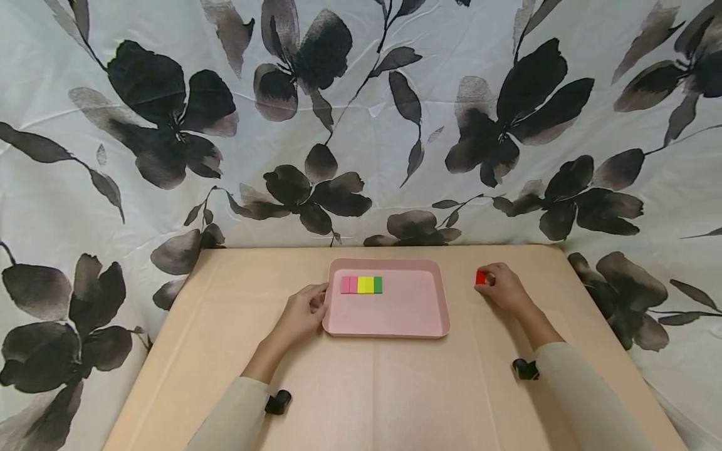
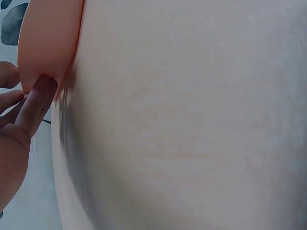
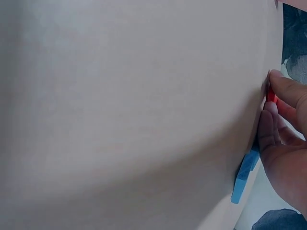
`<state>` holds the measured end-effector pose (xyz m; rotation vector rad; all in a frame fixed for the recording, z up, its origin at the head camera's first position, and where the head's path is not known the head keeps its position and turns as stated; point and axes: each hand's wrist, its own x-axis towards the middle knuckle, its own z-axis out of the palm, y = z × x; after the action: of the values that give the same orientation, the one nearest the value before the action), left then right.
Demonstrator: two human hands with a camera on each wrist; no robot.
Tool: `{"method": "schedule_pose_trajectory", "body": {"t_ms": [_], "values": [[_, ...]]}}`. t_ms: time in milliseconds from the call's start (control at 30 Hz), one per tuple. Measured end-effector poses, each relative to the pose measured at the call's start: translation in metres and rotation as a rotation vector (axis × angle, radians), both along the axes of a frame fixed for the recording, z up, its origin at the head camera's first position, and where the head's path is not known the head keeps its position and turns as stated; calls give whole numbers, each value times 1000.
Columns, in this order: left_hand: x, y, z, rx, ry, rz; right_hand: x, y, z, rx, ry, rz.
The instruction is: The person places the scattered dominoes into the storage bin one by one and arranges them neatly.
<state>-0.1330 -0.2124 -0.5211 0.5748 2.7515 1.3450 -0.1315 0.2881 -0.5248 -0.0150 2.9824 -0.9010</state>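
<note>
A pink tray (image 1: 395, 316) lies on the table, carrying a row of small blocks: pink (image 1: 350, 285), yellow (image 1: 365, 285) and green (image 1: 378, 285). My left hand (image 1: 301, 311) grips the tray's left edge; in the left wrist view, one fingertip presses the tray's outer wall (image 2: 52, 38) while other fingers lie beyond it. To the right of the tray, my right hand (image 1: 504, 288) pinches a red block (image 1: 481, 277) between thumb and fingertips, close over the table. Blue blocks (image 3: 245, 172) lie by that hand in the right wrist view; in the head view the hand hides them.
The tan tabletop (image 1: 372, 394) ends at a back edge just behind the tray. Beyond it hangs a white cloth (image 1: 395, 125) with dark flowers. A small black wrist camera sits at each sleeve, on the left (image 1: 278, 402) and right (image 1: 526, 369).
</note>
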Motion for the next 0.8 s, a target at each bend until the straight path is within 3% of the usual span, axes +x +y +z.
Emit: {"method": "schedule_pose_trajectory", "body": {"t_ms": [300, 800], "values": [[1, 0, -2, 1, 5, -5, 6, -5, 4, -19, -62, -66], [3, -1, 0, 19, -34, -1, 9, -23, 18, -86, -66, -90]]}}
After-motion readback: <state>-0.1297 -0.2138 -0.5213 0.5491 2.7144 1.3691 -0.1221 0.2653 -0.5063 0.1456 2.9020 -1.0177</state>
